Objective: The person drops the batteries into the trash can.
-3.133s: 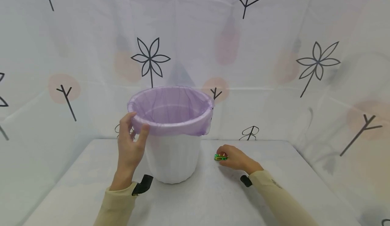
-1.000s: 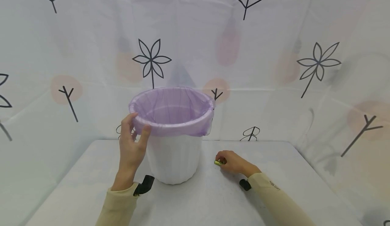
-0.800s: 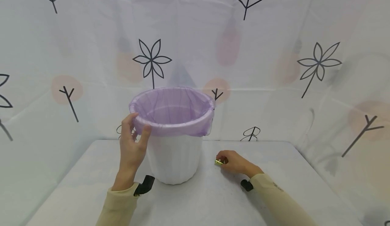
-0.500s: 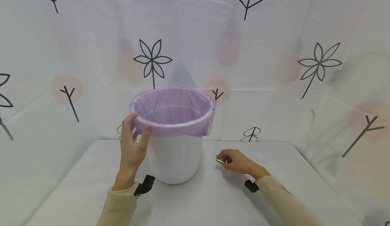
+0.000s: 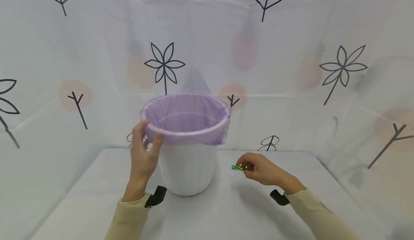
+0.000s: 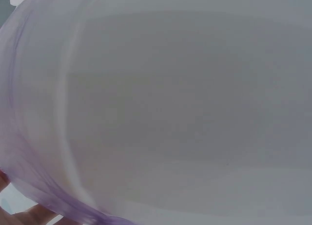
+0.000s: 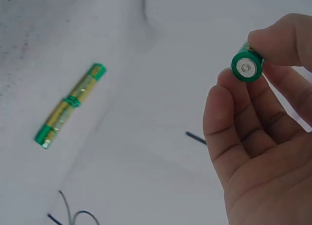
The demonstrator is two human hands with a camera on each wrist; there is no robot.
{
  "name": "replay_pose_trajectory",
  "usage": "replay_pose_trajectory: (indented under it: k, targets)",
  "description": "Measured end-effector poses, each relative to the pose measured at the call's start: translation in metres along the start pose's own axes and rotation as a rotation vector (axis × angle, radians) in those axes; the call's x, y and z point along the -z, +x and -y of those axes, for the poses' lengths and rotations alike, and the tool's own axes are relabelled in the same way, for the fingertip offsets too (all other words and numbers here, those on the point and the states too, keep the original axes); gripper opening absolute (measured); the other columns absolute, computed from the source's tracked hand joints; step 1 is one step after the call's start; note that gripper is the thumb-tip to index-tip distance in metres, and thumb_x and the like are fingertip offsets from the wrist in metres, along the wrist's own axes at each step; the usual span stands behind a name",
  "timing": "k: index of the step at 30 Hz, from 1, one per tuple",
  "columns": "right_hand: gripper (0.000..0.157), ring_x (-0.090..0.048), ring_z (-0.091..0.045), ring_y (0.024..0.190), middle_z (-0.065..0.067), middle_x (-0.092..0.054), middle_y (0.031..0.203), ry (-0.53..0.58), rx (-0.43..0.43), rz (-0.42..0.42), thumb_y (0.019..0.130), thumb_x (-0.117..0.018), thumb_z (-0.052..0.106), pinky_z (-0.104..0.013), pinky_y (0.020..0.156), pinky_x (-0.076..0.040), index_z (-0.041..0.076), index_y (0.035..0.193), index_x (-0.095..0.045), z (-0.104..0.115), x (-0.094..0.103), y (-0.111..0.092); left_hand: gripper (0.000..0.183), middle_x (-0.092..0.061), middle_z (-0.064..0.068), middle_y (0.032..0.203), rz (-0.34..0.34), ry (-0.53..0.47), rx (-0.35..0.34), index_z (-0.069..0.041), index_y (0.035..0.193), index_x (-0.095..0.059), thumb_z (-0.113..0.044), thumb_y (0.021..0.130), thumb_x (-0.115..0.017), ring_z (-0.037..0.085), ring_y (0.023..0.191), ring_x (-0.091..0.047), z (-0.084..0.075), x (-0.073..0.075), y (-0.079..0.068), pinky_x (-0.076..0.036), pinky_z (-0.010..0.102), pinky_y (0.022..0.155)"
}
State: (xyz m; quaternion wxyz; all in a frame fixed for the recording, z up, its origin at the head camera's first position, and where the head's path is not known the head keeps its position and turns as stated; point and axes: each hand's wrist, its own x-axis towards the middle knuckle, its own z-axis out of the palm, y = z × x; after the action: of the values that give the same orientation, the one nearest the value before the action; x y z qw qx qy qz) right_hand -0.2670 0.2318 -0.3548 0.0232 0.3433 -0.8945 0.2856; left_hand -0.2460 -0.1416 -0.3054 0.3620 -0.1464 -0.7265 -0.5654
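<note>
Step reads as battery handling: right hand (image 5: 260, 168) pinches one battery (image 7: 247, 67) by thumb and fingers, right of the lined bin (image 5: 187, 168), over the worktop (image 5: 200, 220); forearm in from lower right. Battery pair (image 7: 70, 105) lies end to end, apart. Left hand (image 5: 144, 162) spread against bin rim. Next move probably wants pinch firm, bin steady.

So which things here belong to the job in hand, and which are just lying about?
Apparently in the job:
- white bin, left hand at its lined rim
- purple liner
- battery pinched in the right hand

Seemingly lying about:
- other batteries, end to end, not held; possibly for the job too
</note>
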Motion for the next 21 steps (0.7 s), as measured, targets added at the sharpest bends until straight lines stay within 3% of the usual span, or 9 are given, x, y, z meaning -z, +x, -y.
replay_pose_trajectory:
  k: [8,12,21]
  targets:
    - [0.032,-0.053,-0.006,0.077,0.012,-0.059,0.090,-0.069,0.139,-0.053,0.081,-0.062,-0.003,-0.028,0.066,-0.050,0.014,0.108,-0.063,0.029,0.026,-0.002,0.052,-0.039,0.003,0.145,0.005,0.008,0.003,-0.013,0.138,-0.040,-0.026,0.092,-0.062,0.026,0.133,-0.038,0.000,0.000,-0.001,-0.035,0.059,0.103]
    - [0.034,-0.052,-0.005,0.076,0.015,-0.058,0.091,-0.100,0.195,-0.088,0.080,-0.063,-0.004,-0.024,0.065,-0.049,0.017,0.107,-0.062,0.044,0.041,0.000,0.052,-0.039,0.003,0.145,0.006,0.009,0.002,-0.014,0.137,-0.040,-0.026,0.092,-0.062,0.026,0.133,-0.038,0.000,0.000,-0.001,-0.035,0.059,0.103]
    - [0.035,-0.051,-0.004,0.076,0.015,-0.057,0.092,-0.147,0.322,-0.135,0.078,-0.061,-0.007,-0.022,0.064,-0.047,0.015,0.105,-0.063,0.076,0.072,0.018,0.051,-0.041,0.005,0.144,-0.007,0.012,-0.007,-0.013,0.136,-0.041,-0.024,0.092,-0.063,0.027,0.133,-0.039,-0.002,0.000,-0.002,-0.036,0.059,0.102]
